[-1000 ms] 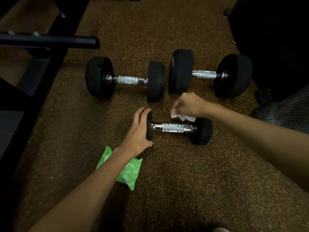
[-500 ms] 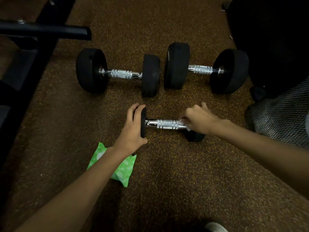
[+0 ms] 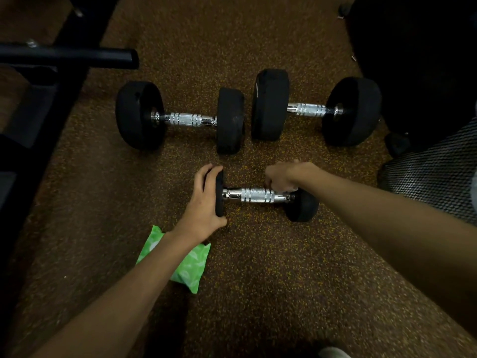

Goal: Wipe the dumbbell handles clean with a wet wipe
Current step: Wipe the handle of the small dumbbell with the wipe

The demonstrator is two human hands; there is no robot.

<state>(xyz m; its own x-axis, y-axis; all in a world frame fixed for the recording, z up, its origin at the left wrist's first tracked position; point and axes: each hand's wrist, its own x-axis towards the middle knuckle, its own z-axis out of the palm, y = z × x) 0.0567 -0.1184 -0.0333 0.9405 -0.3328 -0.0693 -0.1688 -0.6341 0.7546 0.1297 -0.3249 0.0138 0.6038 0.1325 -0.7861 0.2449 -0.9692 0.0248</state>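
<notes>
Our left hand (image 3: 206,202) clasps the left head of the small dumbbell (image 3: 302,205), steadying it as before. Our right hand (image 3: 286,178), which held the wet wipe above the bar a second ago, has dropped and now curls round the right end of the handle (image 3: 254,195). The wipe is hidden in that fist. We judge wiping has just begun. Behind our left wrist lies the green wipe pack (image 3: 191,264). Beyond both hands wait two bigger dumbbells (image 3: 180,118). We can read no print anywhere.
</notes>
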